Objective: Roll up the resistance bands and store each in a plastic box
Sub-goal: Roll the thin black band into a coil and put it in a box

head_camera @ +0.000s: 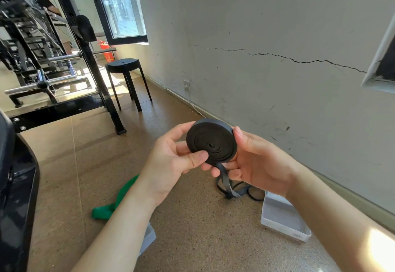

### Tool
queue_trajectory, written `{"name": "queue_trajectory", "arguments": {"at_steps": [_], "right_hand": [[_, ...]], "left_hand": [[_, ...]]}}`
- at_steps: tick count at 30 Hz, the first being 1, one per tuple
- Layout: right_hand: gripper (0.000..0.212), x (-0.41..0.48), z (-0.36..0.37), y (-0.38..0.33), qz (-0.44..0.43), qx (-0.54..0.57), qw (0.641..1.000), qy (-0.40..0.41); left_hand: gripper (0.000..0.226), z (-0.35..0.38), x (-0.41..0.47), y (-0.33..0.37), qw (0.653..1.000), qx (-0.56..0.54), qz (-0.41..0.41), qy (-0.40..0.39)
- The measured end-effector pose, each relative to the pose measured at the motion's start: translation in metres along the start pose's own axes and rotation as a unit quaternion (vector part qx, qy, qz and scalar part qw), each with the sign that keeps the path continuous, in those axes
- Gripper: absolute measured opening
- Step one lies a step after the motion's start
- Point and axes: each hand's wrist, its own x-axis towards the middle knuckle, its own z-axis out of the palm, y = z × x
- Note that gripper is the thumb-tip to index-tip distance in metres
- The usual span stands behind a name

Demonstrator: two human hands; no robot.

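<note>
Both hands held a mostly rolled black resistance band (211,141) above the floor (192,239).

The left hand (171,160) had its grip pinched on the coil, thumb pressed flat on the lower left of its face and fingers behind. The right hand (256,160) pinched the coil's opposite edge, thumb at the upper right rim and fingers curled beneath. A loose tail (233,188) of the band hung from the coil's underside to the floor, where it lay in loops. Just beside those loops, near the wall (277,36), sat an open clear plastic box (284,218). A green band (115,199) lay on the floor partly behind the left forearm. A black stool (126,66) stood well apart, farther along the wall.
</note>
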Motion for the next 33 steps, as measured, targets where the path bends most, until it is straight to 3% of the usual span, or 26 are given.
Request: {"name": "queue_trajectory", "arguments": {"at_steps": [6,14,18,24,28,33], "right_hand": [[0.076,-0.003,0.003,-0.005,0.065,-0.111,0.992,0.007],[0.07,-0.002,0.0,-0.005,0.049,-0.197,0.978,0.056],[0.061,-0.002,0.0,-0.003,0.033,-0.193,0.978,0.067],[0.065,-0.003,0.001,-0.003,0.022,-0.166,0.982,0.088],[0.073,-0.002,-0.003,-0.005,-0.009,-0.061,0.997,0.052],[0.071,-0.003,-0.005,-0.007,-0.015,0.045,0.999,-0.001]], "left_hand": [[0.047,-0.007,0.0,0.001,0.995,0.081,0.051,0.03],[0.047,-0.008,-0.004,0.01,0.961,0.268,0.064,0.015],[0.047,-0.009,-0.004,0.008,0.955,0.288,0.07,0.022],[0.055,-0.007,-0.004,0.003,0.967,0.247,0.043,0.031],[0.054,-0.006,-0.003,0.001,0.993,0.115,0.012,-0.003],[0.042,0.006,-0.004,-0.002,1.0,-0.008,-0.001,-0.021]]}}
